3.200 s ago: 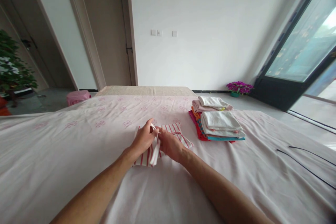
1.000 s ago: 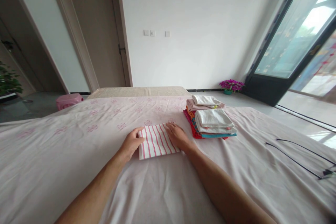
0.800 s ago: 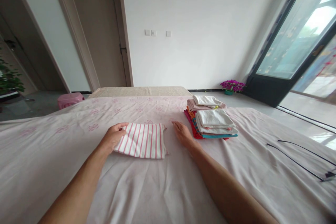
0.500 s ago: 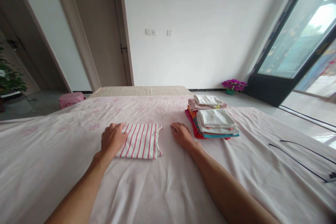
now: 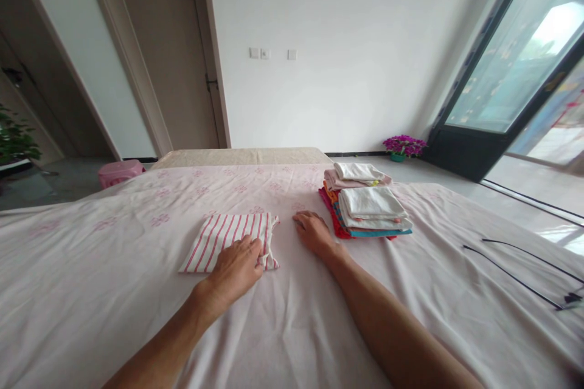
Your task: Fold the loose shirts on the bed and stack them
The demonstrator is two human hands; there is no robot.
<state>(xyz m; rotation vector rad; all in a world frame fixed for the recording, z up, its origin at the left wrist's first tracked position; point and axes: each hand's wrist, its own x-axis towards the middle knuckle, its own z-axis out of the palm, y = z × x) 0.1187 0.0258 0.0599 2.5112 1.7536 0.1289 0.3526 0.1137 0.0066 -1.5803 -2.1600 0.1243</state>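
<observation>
A folded white garment with red stripes (image 5: 223,234) lies flat on the pink flowered sheet (image 5: 283,340). Across its near right part rests my left hand (image 5: 239,261), fingers curled and closed on the cloth near the right edge. The fingertips are partly hidden, and that edge looks ruffled. My right hand (image 5: 312,231) lies palm down on the sheet, right of the garment and apart from it. Its fingers are loosely stretched and it holds nothing. Just beyond its wrist stands a pile of folded clothes (image 5: 374,213), white on top with blue, red and orange below.
Behind that pile sits a second small stack, with a white folded cloth (image 5: 358,171) on top. Thin black rods (image 5: 511,276) lie on the sheet at right. A pink stool (image 5: 121,173) stands on the floor at left, and purple flowers (image 5: 404,146) stand by the wall.
My left hand has moved from the garment's left edge to its near right part. The striped garment's left side now spreads farther left. My right hand stays in place.
</observation>
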